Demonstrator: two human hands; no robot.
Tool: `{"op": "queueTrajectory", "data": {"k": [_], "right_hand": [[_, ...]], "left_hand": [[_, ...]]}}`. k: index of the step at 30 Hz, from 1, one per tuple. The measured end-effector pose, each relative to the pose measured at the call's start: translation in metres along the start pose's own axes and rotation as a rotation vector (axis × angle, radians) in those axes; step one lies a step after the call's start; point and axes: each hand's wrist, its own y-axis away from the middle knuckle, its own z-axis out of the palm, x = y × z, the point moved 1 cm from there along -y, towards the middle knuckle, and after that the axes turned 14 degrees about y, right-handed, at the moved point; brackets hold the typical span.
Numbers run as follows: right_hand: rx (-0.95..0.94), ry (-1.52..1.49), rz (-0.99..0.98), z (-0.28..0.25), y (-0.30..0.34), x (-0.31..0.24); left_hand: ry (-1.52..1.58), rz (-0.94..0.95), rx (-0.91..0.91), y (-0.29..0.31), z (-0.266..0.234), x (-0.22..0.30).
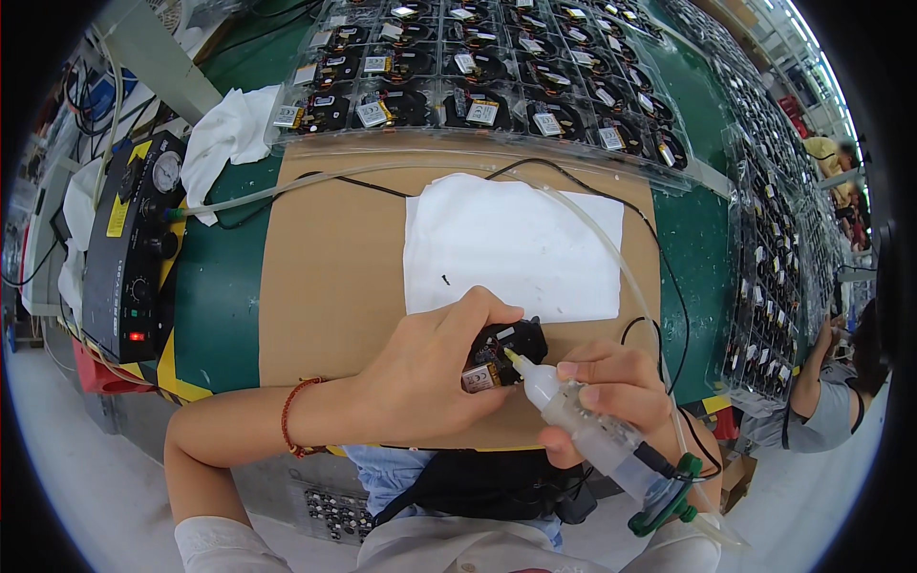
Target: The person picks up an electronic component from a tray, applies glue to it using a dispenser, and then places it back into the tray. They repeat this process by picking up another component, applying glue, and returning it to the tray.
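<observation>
My left hand point(420, 368) is closed around a small black electronic module point(516, 338) that carries a silver battery with a white label point(480, 377). In my right hand point(616, 387) is a translucent glue dispensing syringe point(597, 435), held tilted with my fingers around its barrel. Its thin yellowish tip point(513, 356) points at the module, at or very close to its surface; I cannot tell whether it touches. A green cap clamp point(669, 501) at the syringe's rear joins a clear hose. Beyond my hands a white cloth point(511, 248) lies on a brown cardboard sheet point(330, 277).
At left stands a black dispenser controller point(129, 248) with a gauge and a lit red switch. Clear trays point(478, 86) of similar modules fill the far side, with more stacked trays point(769, 277) at right. A clear hose point(382, 167) arcs across the cardboard. Another person point(831, 387) sits at far right.
</observation>
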Motion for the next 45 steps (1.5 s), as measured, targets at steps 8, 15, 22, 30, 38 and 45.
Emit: {"op": "queueTrajectory", "data": {"k": [8, 15, 22, 30, 38, 45], "right_hand": [[-0.061, 0.119, -0.151, 0.003, 0.003, -0.003], [0.016, 0.162, -0.237, 0.013, 0.006, -0.003], [0.028, 0.177, -0.255, 0.014, 0.007, -0.004], [-0.002, 0.151, -0.241, 0.011, 0.006, -0.004], [-0.004, 0.132, -0.208, 0.008, 0.006, -0.003], [-0.005, 0.112, -0.181, 0.006, 0.005, -0.002]], "left_hand": [[0.072, -0.007, 0.061, -0.001, 0.001, -0.004], [0.055, -0.012, 0.082, -0.002, 0.001, -0.005], [0.061, -0.022, 0.087, -0.002, 0.001, -0.004], [0.028, -0.004, 0.077, -0.002, 0.001, -0.004], [0.025, -0.028, 0.062, -0.003, 0.0, -0.003], [0.04, -0.044, 0.056, -0.003, 0.001, 0.0]]}}
